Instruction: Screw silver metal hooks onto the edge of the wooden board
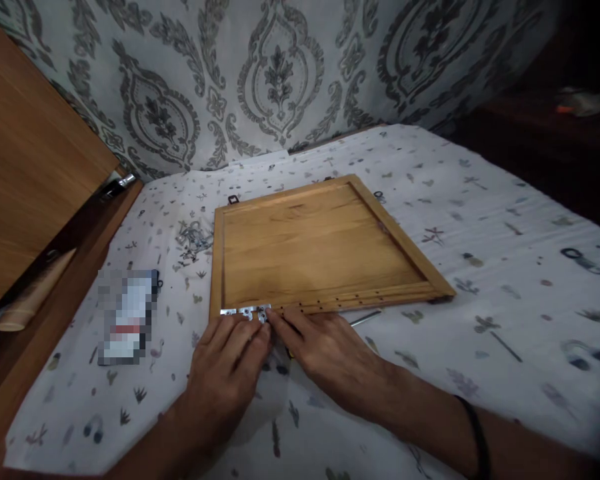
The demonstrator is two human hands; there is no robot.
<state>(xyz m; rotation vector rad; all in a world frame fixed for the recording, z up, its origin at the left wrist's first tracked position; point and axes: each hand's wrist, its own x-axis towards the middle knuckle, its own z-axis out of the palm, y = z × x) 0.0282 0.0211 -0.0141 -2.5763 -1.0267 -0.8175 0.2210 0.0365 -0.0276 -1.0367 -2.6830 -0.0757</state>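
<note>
A framed wooden panel (310, 243) lies flat on the cloth, with a row of small dark holes along its near edge. On the left end of that edge sits a shiny metal hinge (245, 311) with screw holes. My left hand (225, 373) is bent over the hinge, its fingertips pressing it to the wood. From the other side, my right hand (325, 347) reaches in with its fingertips at the hinge's right end; its thumb is hidden. Partly beneath the right hand lies a thin metal rod (366, 319), perhaps a screwdriver shaft, and a bit of yellow shows near the palm.
Left of the panel is a pile of small metal hardware (194, 237). A pixelated phone-like object (130, 320) lies farther left. The patterned white cloth (480, 373) spreads around, with a wooden cabinet (35, 153) at the left and a patterned wall (280, 80) behind.
</note>
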